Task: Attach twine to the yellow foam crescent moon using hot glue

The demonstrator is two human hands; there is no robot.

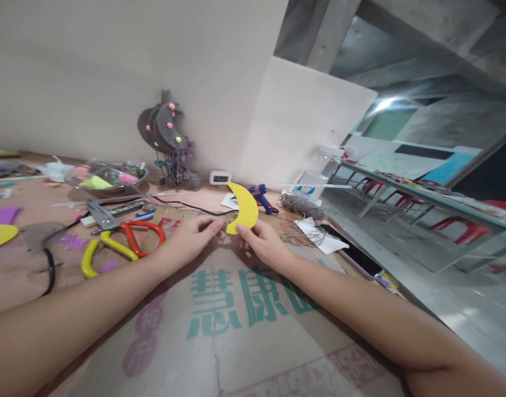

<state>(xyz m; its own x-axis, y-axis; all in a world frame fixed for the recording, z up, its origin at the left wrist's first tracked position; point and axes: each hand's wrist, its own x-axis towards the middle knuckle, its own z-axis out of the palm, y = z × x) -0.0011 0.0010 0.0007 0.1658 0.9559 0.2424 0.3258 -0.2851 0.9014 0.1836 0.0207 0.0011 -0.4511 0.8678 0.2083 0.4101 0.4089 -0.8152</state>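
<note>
A yellow crescent-moon cutout (248, 207), flat and thin, stands upright over the cardboard. My right hand (263, 240) pinches its lower tip between thumb and fingers. Just to the left, my left hand (197, 237) is closed, thumb against fingers; whatever is between its fingertips is too small to make out. A gap separates the left fingertips from the crescent. Behind the crescent lies a blue glue gun (261, 197), partly covered by it. Scissors (110, 251) with one yellow and one red handle lie left of my left hand.
Printed cardboard (220, 353) covers the tabletop. Grey moon ornaments (166, 129) stand against the wall, near a small digital clock (220, 177) and a bowl (106, 187) of coloured pieces. Grey twine (302, 207) and a phone (356, 256) lie at right. Purple sheets (0, 218) lie left.
</note>
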